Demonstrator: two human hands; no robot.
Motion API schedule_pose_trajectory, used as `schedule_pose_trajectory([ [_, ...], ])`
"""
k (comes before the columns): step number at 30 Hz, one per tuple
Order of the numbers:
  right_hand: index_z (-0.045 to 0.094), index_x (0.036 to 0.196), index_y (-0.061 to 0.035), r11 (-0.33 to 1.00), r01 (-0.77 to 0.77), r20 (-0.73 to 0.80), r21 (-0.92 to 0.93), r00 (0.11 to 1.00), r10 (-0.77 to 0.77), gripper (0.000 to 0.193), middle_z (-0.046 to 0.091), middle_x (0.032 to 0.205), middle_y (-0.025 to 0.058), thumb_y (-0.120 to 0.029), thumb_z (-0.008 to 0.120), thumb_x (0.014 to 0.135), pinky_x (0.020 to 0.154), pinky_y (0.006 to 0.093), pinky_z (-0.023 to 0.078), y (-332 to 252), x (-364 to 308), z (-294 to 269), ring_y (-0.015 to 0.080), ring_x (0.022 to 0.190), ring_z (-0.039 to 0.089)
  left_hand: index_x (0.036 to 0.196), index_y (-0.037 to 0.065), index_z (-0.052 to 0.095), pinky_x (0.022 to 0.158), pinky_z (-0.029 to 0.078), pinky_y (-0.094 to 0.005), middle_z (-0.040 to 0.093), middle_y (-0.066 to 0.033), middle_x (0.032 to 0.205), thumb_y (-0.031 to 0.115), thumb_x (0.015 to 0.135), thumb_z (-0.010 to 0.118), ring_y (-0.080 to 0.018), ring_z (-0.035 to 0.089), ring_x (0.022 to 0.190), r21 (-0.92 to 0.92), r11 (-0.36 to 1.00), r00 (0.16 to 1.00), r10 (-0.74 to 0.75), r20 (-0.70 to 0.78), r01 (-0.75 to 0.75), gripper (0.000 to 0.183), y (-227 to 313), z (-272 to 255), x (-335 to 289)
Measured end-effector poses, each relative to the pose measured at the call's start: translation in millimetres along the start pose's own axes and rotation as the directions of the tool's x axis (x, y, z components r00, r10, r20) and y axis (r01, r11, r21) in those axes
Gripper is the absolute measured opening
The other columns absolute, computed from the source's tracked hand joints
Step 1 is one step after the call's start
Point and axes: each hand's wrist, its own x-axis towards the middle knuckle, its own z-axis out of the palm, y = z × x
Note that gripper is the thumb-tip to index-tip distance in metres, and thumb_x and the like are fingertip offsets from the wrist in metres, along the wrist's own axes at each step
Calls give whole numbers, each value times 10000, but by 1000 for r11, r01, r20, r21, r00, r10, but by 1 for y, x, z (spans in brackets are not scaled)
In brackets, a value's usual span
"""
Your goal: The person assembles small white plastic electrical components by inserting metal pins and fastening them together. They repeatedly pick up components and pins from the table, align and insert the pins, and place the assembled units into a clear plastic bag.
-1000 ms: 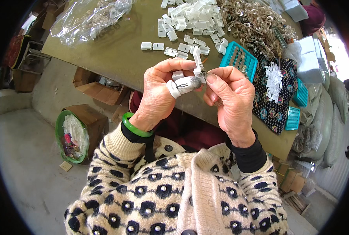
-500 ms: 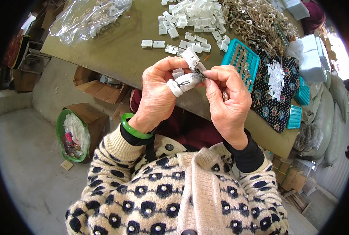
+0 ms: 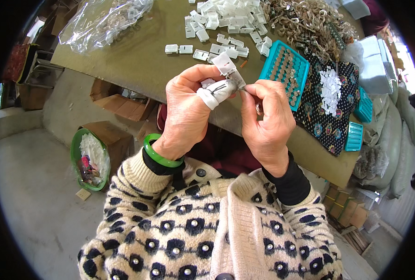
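My left hand [image 3: 186,102] grips a small white plastic case [image 3: 224,64] between its fingers, in front of the table's near edge. The case stands opened, with its lower half [image 3: 238,79] sloping toward my other hand. A grey-stained white wrap [image 3: 215,94] covers one finger of the left hand. Another pale piece shows partly behind that wrap. My right hand [image 3: 269,114] is closed, thumb and forefinger pinched together at the lower end of the case. Whether anything small sits between those fingertips is hidden.
Many similar white cases [image 3: 235,21] lie heaped on the green table [image 3: 161,77]. A teal tray [image 3: 266,74] with rows of round pieces, small white chips [image 3: 329,88] on patterned cloth and tangled brownish strands [image 3: 310,28] lie right. A green basket [image 3: 74,158] stands on the floor.
My right hand has shifted slightly left, its fingers more curled at the case's end. The case has tilted a little, and the left hand has moved slightly left. The whole view has shifted slightly.
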Motion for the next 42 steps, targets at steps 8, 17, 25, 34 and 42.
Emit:
schedule_pose_trajectory([
  [8, 588, 952, 8, 996, 84, -44, -29, 995, -86, 150, 605, 881, 141, 84, 660, 844, 587, 322, 477, 8, -3, 1, 257, 709, 592, 909, 4, 663, 621, 485, -241, 683, -37, 860, -42, 783, 745, -97, 614, 720, 562, 766, 938, 342, 56, -312, 156, -7, 9, -1],
  [17, 573, 964, 16, 991, 125, -27, -52, 992, -127, 148, 587, 841, 151, 64, 651, 848, 572, 355, 481, 18, -4, 0, 295, 699, 601, 1043, 3, 643, 717, 541, -313, 684, -101, 930, 61, 880, 663, -185, 649, 799, 12, 978, 978, -210, -3, 210, 175, 2, 10, 0],
  [25, 569, 955, 13, 978, 195, -20, -67, 980, -197, 155, 585, 822, 152, 66, 661, 841, 564, 355, 482, 24, -8, 1, 293, 677, 602, 1076, 52, 631, 698, 502, -317, 666, -53, 942, 128, 915, 641, -165, 608, 814, -304, 849, 899, -433, 69, 432, 178, -5, -4, 3],
  [34, 566, 891, 4, 862, -400, 171, 310, 916, 364, 95, 590, 749, 102, -26, 655, 909, 545, 303, 453, 7, -11, -2, 187, 572, 550, 1066, 49, 624, 687, 500, -316, 663, -55, 932, 128, 923, 630, -170, 605, 815, -369, 814, 889, -448, 92, 448, 164, -1, -6, -6],
  [42, 601, 922, -6, -280, -736, 746, 616, 431, 508, 88, 643, 781, 67, -85, 623, 955, 540, 249, 437, 5, -13, -8, 115, 580, 541, 1202, -23, 594, 653, 538, -252, 689, -112, 960, 125, 914, 672, -142, 643, 713, 7, 994, 993, -112, 33, 112, 333, 3, 0, -11],
])
